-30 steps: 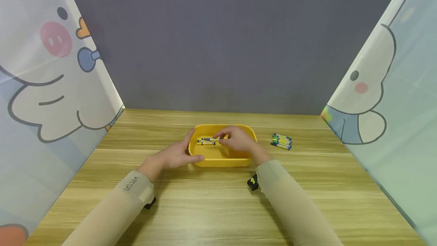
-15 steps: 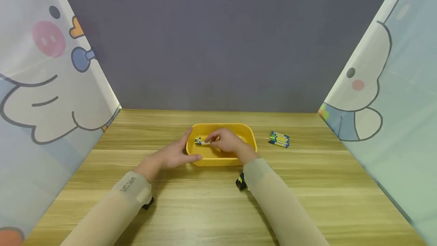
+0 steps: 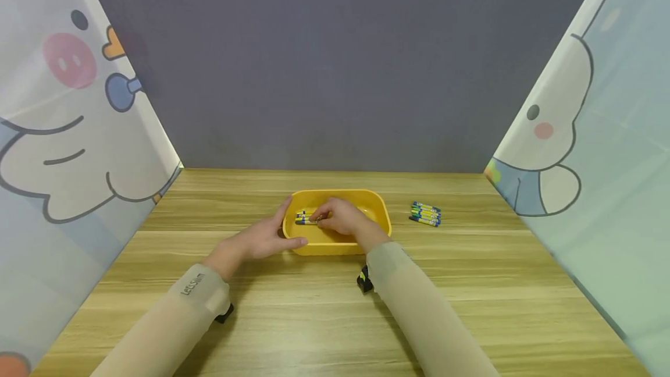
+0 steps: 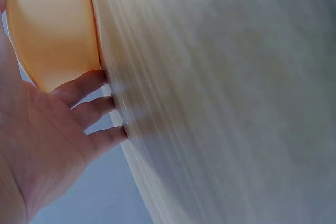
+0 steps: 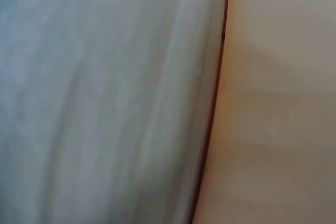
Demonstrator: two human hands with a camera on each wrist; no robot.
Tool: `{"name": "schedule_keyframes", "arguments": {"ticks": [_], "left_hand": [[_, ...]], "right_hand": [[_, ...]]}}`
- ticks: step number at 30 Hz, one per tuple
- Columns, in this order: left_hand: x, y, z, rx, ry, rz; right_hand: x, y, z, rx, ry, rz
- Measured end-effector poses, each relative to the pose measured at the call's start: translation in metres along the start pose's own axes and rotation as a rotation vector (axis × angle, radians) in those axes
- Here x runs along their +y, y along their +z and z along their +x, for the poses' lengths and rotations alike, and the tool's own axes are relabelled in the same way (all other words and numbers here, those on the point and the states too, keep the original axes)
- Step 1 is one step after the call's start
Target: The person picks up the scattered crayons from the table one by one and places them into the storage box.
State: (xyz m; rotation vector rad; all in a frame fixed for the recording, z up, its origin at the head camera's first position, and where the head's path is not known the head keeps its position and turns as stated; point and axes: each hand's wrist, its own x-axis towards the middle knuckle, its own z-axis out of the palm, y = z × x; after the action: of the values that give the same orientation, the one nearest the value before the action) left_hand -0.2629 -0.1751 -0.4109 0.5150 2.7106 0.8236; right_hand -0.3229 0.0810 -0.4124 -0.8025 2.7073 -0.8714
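1. Right hand (image 3: pixel 342 217): I read the fingers as bent, thumb and fingertips pinching the right end of one crayon (image 3: pixel 305 222).
2. Pinched crayon: it lies low inside the yellow bin (image 3: pixel 335 250), toward the left end, its dark end pointing left. From here I cannot tell whether it rests on the floor of the bin.
3. Other crayons in the bin (image 3: pixel 300 214): these sit just behind the pinched one; the hand partly covers them, so I give no count.
4. Left hand (image 3: pixel 262 238): fingers extended and spread. The thumb lies at the near left corner of the rim; my left wrist view shows a finger against the outer wall.
5. Loose crayons (image 3: pixel 426 213): grouped side by side on the wooden table (image 3: pixel 293 319), right of the bin and apart from it.
6. Sleeves (image 3: pixel 429 313): pale, covering both forearms. I note a black device (image 3: pixel 365 279) under the right wrist.
7. Surround: grey panel (image 3: pixel 335 74) behind, printed curtains (image 3: pixel 617 202) at both sides.
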Motion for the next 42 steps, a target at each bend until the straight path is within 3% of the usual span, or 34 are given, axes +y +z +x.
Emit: {"name": "schedule_keyframes", "arguments": {"ticks": [19, 25, 34, 42], "left_hand": [[0.0, -0.004, -0.003, -0.003, -0.018, 0.0], [0.0, -0.003, -0.004, -0.004, -0.012, 0.006], [0.003, 0.0, -0.002, -0.014, -0.005, -0.022], [0.003, -0.001, -0.001, -0.01, -0.02, -0.006]], "right_hand": [[-0.004, 0.002, 0.002, 0.032, 0.017, 0.059], [-0.004, -0.002, 0.003, 0.072, -0.03, 0.041], [0.001, -0.039, -0.025, 0.174, -0.088, 0.108], [0.035, -0.086, -0.072, 0.235, -0.014, 0.066]]}}
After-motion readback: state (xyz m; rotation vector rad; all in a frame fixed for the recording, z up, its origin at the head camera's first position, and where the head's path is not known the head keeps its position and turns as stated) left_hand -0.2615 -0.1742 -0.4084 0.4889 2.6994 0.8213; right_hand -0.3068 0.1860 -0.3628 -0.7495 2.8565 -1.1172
